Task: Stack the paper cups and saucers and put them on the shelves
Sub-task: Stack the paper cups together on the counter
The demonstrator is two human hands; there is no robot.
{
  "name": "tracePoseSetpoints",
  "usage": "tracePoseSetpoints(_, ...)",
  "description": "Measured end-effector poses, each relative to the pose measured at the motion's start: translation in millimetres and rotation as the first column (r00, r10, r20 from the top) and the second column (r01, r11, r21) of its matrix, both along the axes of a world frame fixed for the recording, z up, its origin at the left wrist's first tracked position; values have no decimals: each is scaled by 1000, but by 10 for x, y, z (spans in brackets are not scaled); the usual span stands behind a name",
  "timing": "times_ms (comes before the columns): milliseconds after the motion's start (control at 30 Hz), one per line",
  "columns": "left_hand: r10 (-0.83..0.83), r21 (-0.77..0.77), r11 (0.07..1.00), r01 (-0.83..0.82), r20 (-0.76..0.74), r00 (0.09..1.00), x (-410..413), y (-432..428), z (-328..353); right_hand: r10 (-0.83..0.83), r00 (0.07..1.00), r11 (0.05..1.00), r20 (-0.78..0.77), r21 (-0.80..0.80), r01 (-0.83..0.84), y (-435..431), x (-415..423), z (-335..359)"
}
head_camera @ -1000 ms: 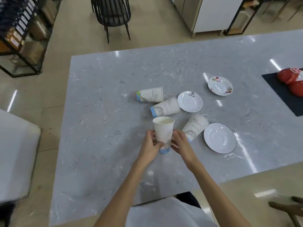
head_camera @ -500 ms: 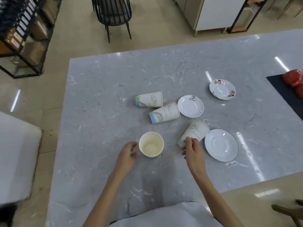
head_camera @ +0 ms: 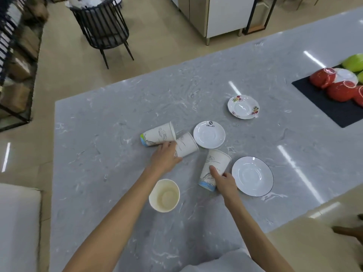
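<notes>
A grey marbled table (head_camera: 98, 154) is seen from above, its left edge running down beside bare floor and its near right corner cut off at the lower right, where cream floor is shown. Wide open surface is left at the table's left and far side, while the things are crowded in the middle. An upright paper cup (head_camera: 164, 195) is stood near the person, mouth up, apart from both hands. The left hand (head_camera: 165, 158) is laid over a tipped cup (head_camera: 185, 147), its fingers (head_camera: 172, 145) curled round the cup's base end, though how firmly it is gripped cannot be told. Touching that cup on its far side, another lying cup (head_camera: 158, 134) is seen with its blue base pointing left. The right hand (head_camera: 225, 182) is placed on a third cup (head_camera: 214, 169), which is tilted with its mouth away; the fingers (head_camera: 213, 170) are wrapped partly round its lower half. Just beside this cup on the right, a dark-rimmed saucer (head_camera: 252, 176) is set. A plain white saucer with a logo (head_camera: 209, 134) is found just beyond the cups, and a flowered saucer (head_camera: 243, 107) lies farther off to the right. At the far right a dark mat (head_camera: 324, 107) is loaded with red bowls (head_camera: 322, 77). Beyond the table a black wire chair (head_camera: 102, 28) and a white cabinet (head_camera: 224, 14) are stood on the floor.
</notes>
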State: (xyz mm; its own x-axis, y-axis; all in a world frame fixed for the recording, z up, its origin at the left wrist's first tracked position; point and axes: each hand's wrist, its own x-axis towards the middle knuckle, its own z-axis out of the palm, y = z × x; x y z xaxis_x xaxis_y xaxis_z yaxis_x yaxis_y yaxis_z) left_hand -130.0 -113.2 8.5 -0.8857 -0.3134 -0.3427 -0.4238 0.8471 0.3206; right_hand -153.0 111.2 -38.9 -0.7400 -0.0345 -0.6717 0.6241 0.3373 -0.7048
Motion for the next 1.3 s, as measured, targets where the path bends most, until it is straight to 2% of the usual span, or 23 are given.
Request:
tracePoseSetpoints(167, -38, -290, 957, 35, -7, 999, -217, 173, -89, 3, 999, 998, 32, -61, -1, 54, -78, -32)
tracePoseSetpoints(267, 5, -300, 954, 1, 19, 1000, -288, 262, -115, 27, 999, 991, 39, -130, -22, 127, -87, -64)
tracePoseSetpoints(400, 81, -144, 986, -79, 7, 997, -327, 294, 18, 18, 999, 974, 35, -227, -10, 214, -41, -119)
tracePoseSetpoints(500, 252, 169, 962, -215, -238, 938, -209, 220, 393, 70, 997, 959, 26, -277, -60, 288, -58, -102)
tracePoseSetpoints(600, 411, 435, 874, -216, -425, 807, 234, 55, 842, 122, 992, 942, 13, -317, -112, 350, -64, -92)
tracePoseSetpoints(667, 543, 630, 751, -198, -418, 728, 693, -3, 1049, 148, 989, 935, 2, -327, -139, 383, -64, -103)
tracePoseSetpoints(733, 617, 729, 665, -164, -412, 670, 1167, -3, 1105, 177, 984, 926, -18, -335, -173, 386, -69, -106)
tracePoseSetpoints(900, 667, 762, 611, -216, -348, 659, 1814, 348, 598, 217, 975, 924, -48, -312, -221, 352, -102, -81)
tracePoseSetpoints(1033, 635, 667, 692, -275, -383, 670, 1839, 576, 245, 232, 971, 923, -52, -302, -237, 317, -112, -96)
tracePoseSetpoints(1133, 685, 704, 635, -319, -322, 654, 1788, 650, 172, 227, 973, 924, -48, -304, -231, 319, -108, -86)
tracePoseSetpoints(1233, 648, 675, 684, -277, -387, 656, 1764, 713, 90, 228, 972, 924, -48, -305, -232, 328, -95, -78)
tracePoseSetpoints(1300, 650, 703, 657, -274, -343, 678, 1779, 737, 26, 226, 973, 921, -49, -314, -229, 337, -58, -41)
